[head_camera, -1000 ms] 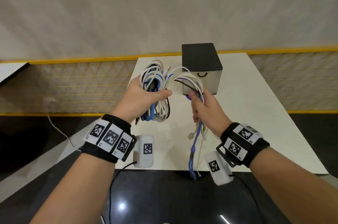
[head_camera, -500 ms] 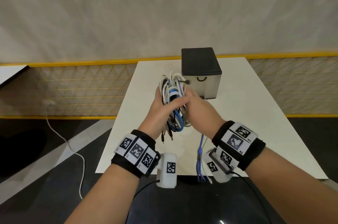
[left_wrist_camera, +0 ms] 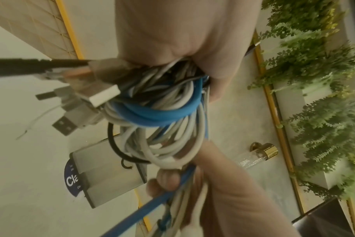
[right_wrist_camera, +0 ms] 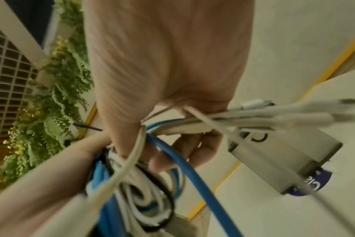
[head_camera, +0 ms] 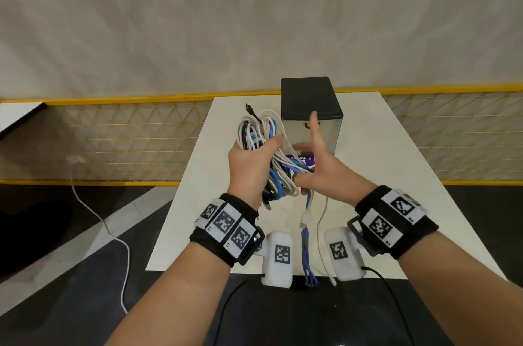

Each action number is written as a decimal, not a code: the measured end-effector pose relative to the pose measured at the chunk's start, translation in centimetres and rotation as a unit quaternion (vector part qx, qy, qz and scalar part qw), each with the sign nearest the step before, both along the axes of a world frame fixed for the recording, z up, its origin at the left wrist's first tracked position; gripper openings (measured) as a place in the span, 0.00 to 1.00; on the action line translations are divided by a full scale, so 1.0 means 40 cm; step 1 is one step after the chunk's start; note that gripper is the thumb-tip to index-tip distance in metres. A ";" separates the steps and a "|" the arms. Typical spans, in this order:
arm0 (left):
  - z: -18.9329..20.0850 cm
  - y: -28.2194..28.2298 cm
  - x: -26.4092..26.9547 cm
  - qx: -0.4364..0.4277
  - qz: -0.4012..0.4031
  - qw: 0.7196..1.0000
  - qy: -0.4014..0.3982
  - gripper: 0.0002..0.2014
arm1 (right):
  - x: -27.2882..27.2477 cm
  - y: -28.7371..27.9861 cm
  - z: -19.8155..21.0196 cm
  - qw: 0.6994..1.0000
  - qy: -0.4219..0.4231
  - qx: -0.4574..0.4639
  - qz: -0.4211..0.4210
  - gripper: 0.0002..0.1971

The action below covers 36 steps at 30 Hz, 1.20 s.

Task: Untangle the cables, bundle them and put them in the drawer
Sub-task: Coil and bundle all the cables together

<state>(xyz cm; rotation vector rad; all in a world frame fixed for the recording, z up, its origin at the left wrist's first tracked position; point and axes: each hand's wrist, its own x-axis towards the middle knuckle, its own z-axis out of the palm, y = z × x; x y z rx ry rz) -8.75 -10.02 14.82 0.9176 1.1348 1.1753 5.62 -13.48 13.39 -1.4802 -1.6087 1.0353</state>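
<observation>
A coil of white, blue and black cables (head_camera: 264, 147) hangs above the white table (head_camera: 396, 176). My left hand (head_camera: 271, 144) grips the coil around its middle; in the left wrist view the coil (left_wrist_camera: 158, 112) shows USB plugs sticking out. My right hand (head_camera: 304, 173) is beside the coil, index finger and thumb stretched out. Its lower fingers curl round loose strands, seen as a blue cable (right_wrist_camera: 182, 157) and white ones in the right wrist view. The loose ends (head_camera: 307, 246) dangle over the table's near edge. The drawer box (head_camera: 311, 108), black on top with a grey front, stands shut behind the hands.
A purple round sticker (head_camera: 304, 160) lies on the table under the box's front. A white cord (head_camera: 99, 218) runs across the dark floor at the left. A yellow-framed mesh fence (head_camera: 127, 142) runs behind the table. Green plants (left_wrist_camera: 324, 112) show in the wrist views.
The hands came together on the coil, and now my right hand has slid down to the loose strands with its index finger and thumb spread. The coil sits slightly further left.
</observation>
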 end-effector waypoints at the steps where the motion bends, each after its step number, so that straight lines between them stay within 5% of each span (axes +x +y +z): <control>1: 0.002 0.002 -0.001 0.008 0.006 1.000 0.002 0.15 | 0.003 -0.003 -0.008 1.000 -0.021 0.001 -0.002 0.59; 5: 0.016 0.009 -0.009 0.043 0.013 0.999 -0.003 0.15 | -0.005 -0.007 -0.051 0.988 -0.152 0.028 -0.017 0.17; 7: 0.028 0.011 -0.014 0.058 0.000 0.998 0.001 0.12 | -0.016 -0.008 -0.067 0.992 -0.122 0.033 -0.027 0.10; 11: 0.034 0.011 -0.022 0.089 -0.022 0.996 0.005 0.14 | -0.027 -0.001 -0.059 0.988 -0.153 0.030 -0.013 0.18; 14: 0.031 0.013 -0.025 0.099 -0.027 0.994 0.021 0.14 | -0.040 -0.006 -0.037 0.983 -0.167 0.078 -0.005 0.52; 16: 0.026 0.014 -0.024 0.115 -0.039 0.992 0.046 0.14 | -0.046 -0.011 -0.020 0.985 -0.134 0.110 0.011 0.63; 21: 0.014 0.017 -0.019 0.150 -0.051 0.984 0.075 0.18 | -0.063 -0.017 -0.015 0.988 -0.063 0.134 0.038 0.45; 29: 0.011 0.033 -0.012 0.136 -0.049 0.986 0.082 0.20 | -0.042 -0.009 -0.020 0.994 0.052 0.088 0.039 0.46; 32: 0.019 0.044 -0.019 0.095 -0.075 0.991 0.057 0.24 | -0.043 -0.001 0.000 0.995 0.044 0.075 0.038 0.43; 36: 0.015 0.039 -0.025 0.078 -0.018 0.997 0.024 0.15 | -0.021 0.018 0.023 0.994 -0.004 0.065 0.091 0.38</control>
